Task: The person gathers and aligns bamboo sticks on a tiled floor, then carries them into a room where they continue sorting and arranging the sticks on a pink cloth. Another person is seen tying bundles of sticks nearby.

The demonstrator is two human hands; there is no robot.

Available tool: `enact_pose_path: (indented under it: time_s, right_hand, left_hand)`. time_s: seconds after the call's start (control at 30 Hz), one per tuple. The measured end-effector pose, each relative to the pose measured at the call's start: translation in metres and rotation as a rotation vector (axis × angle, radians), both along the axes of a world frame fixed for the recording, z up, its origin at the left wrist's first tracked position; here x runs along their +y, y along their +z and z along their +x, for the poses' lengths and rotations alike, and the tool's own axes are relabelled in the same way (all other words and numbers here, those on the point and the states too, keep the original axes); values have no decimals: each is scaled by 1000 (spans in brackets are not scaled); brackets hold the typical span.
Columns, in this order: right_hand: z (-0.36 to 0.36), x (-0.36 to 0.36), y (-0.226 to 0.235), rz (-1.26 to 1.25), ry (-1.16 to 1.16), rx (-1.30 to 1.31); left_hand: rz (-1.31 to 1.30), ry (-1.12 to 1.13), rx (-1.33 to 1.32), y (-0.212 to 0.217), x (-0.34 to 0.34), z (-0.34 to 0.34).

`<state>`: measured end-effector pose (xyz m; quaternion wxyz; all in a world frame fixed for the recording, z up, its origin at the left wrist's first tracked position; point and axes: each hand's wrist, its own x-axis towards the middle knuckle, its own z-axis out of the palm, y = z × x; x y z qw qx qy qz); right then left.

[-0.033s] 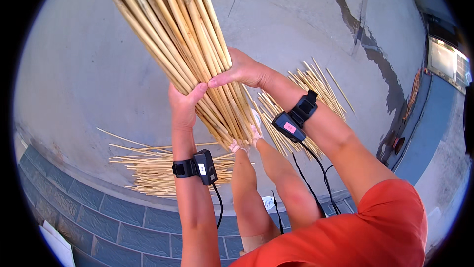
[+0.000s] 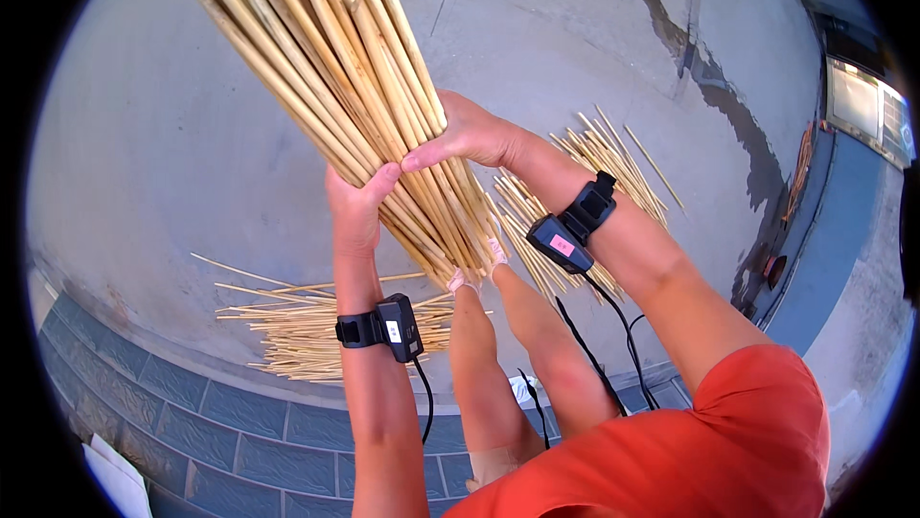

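While left hand (image 2: 355,209) and right hand (image 2: 471,135) curl round the gathered stick bundle (image 2: 331,58), lower ends by the feet (image 2: 461,280), left pile (image 2: 297,341) near the tiled edge (image 2: 216,413) of the floor (image 2: 172,163) and right pile (image 2: 602,156) seem ungathered

The sticks (image 2: 337,63) look smooth and woody, the floor (image 2: 153,154) matt concrete, the shirt (image 2: 700,441) matt cloth

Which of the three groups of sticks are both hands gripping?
The middle bundle: the left hand and right hand clasp it from opposite sides. The left pile and right pile lie spread on the floor, with neither hand on them.
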<state>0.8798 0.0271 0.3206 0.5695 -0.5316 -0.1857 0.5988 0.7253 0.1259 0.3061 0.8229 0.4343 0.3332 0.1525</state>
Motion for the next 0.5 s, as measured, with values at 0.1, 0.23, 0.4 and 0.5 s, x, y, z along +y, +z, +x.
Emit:
enact_pose_path:
  time_s: [0.1, 0.23, 0.4, 0.5]
  right_hand:
    - [21, -39, 59, -9, 13, -91]
    - [30, -123, 122, -82, 61, -75]
    - [2, -256, 154, -267, 65, 6]
    - [-27, -328, 156, -340, 12, 110]
  left_hand:
    - [-39, 40, -72, 46, -45, 22]
    - [-145, 28, -77, 88, -136, 25]
    - [-330, -25, -30, 112, -270, -3]
    - [-373, -30, 54, 126, -340, -29]
